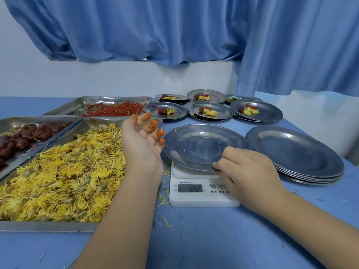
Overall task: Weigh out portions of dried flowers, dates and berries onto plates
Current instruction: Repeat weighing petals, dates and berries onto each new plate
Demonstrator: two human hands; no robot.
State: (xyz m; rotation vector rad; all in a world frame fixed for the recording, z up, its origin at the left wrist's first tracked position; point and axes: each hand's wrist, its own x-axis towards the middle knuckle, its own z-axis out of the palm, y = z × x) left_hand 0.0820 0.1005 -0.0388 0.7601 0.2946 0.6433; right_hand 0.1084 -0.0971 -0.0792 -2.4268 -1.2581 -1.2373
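Observation:
A steel plate (202, 144) sits tilted on the white digital scale (202, 193), bare except for a petal or two. My right hand (246, 169) pinches its near rim. My left hand (141, 140) hovers palm-up beside the plate's left edge, fingers relaxed with orange-stained tips, holding nothing. A big tray of yellow dried flowers (64, 175) lies at the left. Behind it are a tray of dark red dates (25, 134) and a tray of small red berries (114, 109).
A stack of bare steel plates (295, 154) stands right of the scale. Several filled plates (208, 111) with flowers, dates and berries sit at the back. A blue curtain (174, 32) hangs behind the blue table (194, 239). Loose petals litter the table by the scale.

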